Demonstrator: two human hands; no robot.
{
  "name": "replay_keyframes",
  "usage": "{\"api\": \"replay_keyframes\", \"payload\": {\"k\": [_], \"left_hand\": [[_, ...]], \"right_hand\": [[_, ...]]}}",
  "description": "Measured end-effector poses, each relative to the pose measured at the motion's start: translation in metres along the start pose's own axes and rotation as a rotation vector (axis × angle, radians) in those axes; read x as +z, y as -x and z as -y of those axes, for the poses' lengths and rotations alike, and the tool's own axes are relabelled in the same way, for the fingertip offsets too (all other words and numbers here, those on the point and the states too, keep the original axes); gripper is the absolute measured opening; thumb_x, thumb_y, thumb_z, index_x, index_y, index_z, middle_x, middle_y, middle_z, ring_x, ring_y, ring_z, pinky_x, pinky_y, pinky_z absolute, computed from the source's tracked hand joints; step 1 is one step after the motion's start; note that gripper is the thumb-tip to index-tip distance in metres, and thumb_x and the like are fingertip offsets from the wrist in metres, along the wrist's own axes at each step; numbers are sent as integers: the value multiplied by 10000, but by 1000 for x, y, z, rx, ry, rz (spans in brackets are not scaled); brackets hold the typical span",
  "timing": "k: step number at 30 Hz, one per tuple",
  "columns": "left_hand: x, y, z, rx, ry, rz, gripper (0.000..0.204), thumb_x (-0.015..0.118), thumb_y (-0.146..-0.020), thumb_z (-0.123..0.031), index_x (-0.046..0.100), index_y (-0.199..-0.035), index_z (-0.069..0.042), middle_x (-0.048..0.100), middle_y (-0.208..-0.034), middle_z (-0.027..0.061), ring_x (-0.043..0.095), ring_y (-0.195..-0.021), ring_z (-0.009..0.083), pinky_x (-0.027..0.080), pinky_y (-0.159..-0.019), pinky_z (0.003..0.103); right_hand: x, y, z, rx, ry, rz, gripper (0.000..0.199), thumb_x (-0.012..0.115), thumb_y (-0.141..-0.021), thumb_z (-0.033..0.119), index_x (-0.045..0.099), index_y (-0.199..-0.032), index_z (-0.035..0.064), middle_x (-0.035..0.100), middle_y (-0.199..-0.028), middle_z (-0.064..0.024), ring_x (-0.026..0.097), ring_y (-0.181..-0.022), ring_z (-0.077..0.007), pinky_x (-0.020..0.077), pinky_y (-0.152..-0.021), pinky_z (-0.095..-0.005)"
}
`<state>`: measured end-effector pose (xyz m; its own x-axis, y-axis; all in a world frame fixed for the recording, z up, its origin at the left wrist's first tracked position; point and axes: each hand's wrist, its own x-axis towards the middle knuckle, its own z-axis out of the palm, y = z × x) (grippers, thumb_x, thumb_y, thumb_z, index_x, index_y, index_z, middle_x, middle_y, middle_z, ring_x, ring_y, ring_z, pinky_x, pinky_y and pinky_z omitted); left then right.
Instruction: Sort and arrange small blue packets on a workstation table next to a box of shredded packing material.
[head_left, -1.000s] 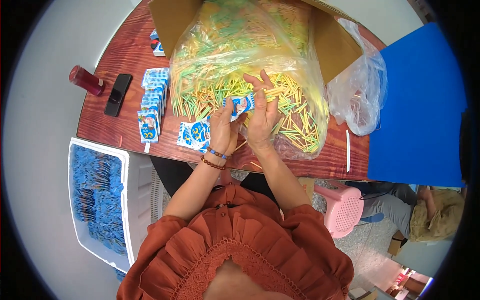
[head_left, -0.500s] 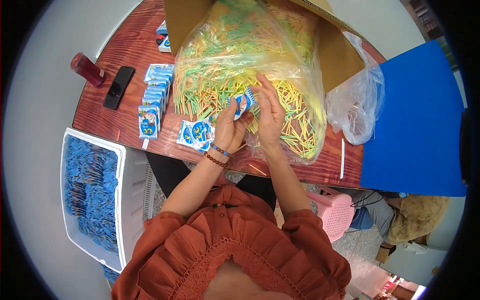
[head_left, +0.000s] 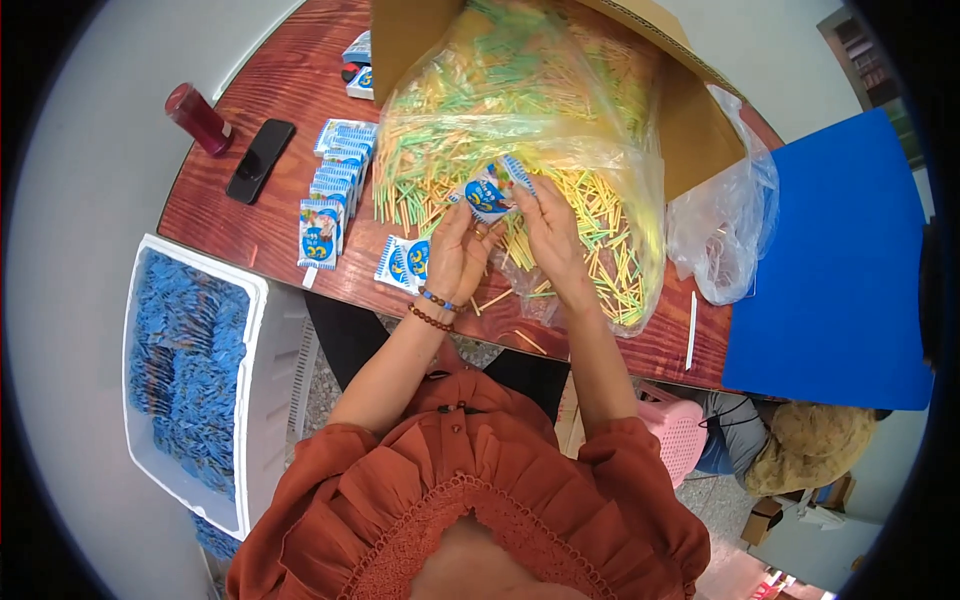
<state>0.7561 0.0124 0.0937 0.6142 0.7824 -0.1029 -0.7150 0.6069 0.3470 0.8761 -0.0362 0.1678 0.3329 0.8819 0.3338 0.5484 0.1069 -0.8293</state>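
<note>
A small blue-and-white packet [head_left: 490, 193] is stretched between both of my hands, its printed face up. My left hand [head_left: 460, 258] is closed on its left, lower side, palm turned up. My right hand [head_left: 555, 243] pinches its right end. Beneath and beyond the hands lie many thin yellow, green and orange sticks [head_left: 600, 225], spilling from a clear plastic bag [head_left: 560, 135]. Two like packets [head_left: 402, 263] rest on the table beside my left wrist. Farther left, several more packets [head_left: 320, 235] overlap in a row.
An open cardboard box [head_left: 705, 165] holds the bag. To its right are a crumpled plastic bag [head_left: 720, 250] and a blue board [head_left: 825, 270]. A phone [head_left: 260, 160] and a red bottle [head_left: 198, 120] sit at left. A white foam box [head_left: 250, 390] full of blue packets stands below the table's left edge.
The held packet has turned flatter, showing more of its face. My right hand's fingers, stretched upward before, now pinch the packet's right end. The whole view has shifted slightly.
</note>
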Motion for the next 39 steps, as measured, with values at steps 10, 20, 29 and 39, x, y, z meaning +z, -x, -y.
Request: {"api": "replay_keyframes", "payload": {"k": [10, 20, 29, 39], "left_hand": [[-54, 53, -78, 376, -228, -235, 150, 542, -967, -189, 601, -1022, -62, 632, -997, 34, 582, -912, 114, 476, -805, 294], [-115, 87, -141, 929, -1770, -582, 372, 662, -828, -95, 557, -1182, -53, 569, -1147, 124, 523, -1057, 270, 398, -922, 370], [-121, 78, -131, 909, -1925, -698, 413, 680, -838, -200, 543, -1207, -74, 533, -1205, 105, 435, -1174, 287, 266, -994, 425], [-57, 73, -114, 909, -1780, -405, 374, 693, -825, -142, 560, -1154, -26, 557, -1130, 123, 486, -1086, 282, 351, -944, 389]], "right_hand": [[86, -23, 38, 178, -363, 249, 181, 595, -899, 135, 699, -968, 4, 664, -819, -57, 582, -637, -64, 450, -562, -203], [211, -31, 1, 52, -19, 408, 246, 611, -877, 193, 643, -953, -40, 651, -735, -144, 627, -571, -200, 481, -539, -323], [57, 3, -33, -137, 413, 387, 286, 692, -739, 243, 656, -945, 48, 560, -814, -115, 555, -835, -290, 436, -748, -389], [25, 6, -36, 55, 200, 382, 175, 677, -802, 199, 618, -764, 39, 543, -660, -55, 520, -603, -176, 403, -562, -328]]}}
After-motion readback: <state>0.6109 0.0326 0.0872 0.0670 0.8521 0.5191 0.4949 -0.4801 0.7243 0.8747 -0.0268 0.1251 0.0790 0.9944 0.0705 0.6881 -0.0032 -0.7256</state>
